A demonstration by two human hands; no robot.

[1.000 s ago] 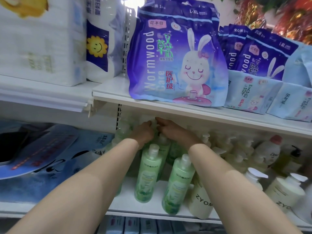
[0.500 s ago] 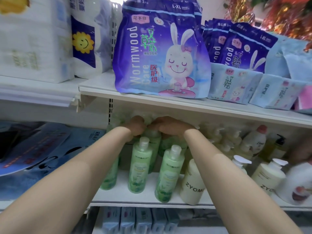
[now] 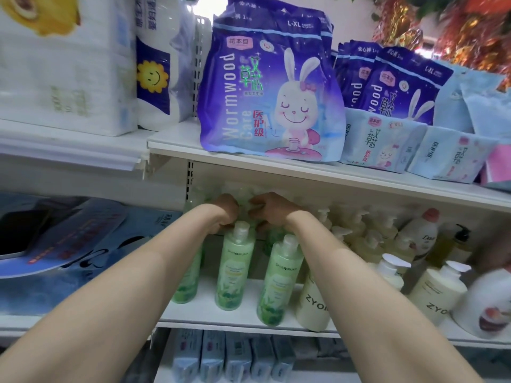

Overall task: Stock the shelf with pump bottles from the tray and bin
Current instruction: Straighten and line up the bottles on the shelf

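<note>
Several green pump bottles (image 3: pixel 237 269) stand in rows on the white shelf (image 3: pixel 249 326). Both my arms reach deep under the upper shelf board to the back row. My left hand (image 3: pixel 227 212) and my right hand (image 3: pixel 272 209) sit close together, their fingers curled round the top of a back-row green bottle (image 3: pixel 245 200), which they mostly hide. Two more green bottles (image 3: pixel 279 283) stand in front, under my wrists. Cream pump bottles marked ZYOM (image 3: pixel 313 302) stand to the right, touching my right forearm.
The upper shelf board (image 3: pixel 304 172) hangs low over my hands and carries purple Wormwood packs (image 3: pixel 271 100). A Dove bottle (image 3: pixel 420 239) and more cream pump bottles (image 3: pixel 437 291) fill the right. A blurred white bottle (image 3: pixel 486 308) is at the right edge. Blue boxes (image 3: pixel 221 355) sit below.
My hands have stayed together on the back-row green bottle, closing in slightly. The view has shifted, and a blurred white bottle has come in at the right edge.
</note>
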